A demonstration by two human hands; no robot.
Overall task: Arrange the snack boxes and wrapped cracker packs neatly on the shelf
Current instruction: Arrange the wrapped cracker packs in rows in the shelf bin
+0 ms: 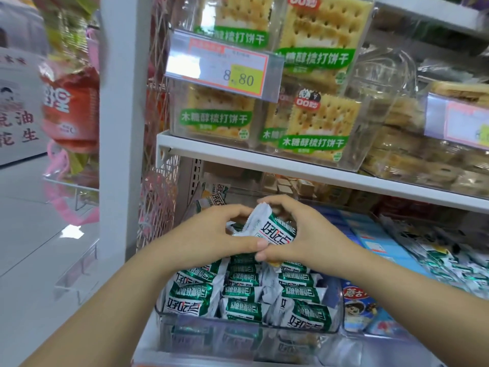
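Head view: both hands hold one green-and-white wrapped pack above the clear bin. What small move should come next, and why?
Probably lower the wrapped pack into the clear bin and lay it flat in line with the rows of packs below. The left hand and right hand both pinch it, tilted, above those rows.

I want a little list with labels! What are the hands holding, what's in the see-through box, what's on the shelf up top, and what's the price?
Left hand: grips the held pack from the left
Right hand: grips the same pack from the right
Held pack: green-and-white wrapper, lifted above the bin
Clear bin: full of matching wrapped packs
Upper shelf: clear cracker boxes with green labels
Price tag: 8.80
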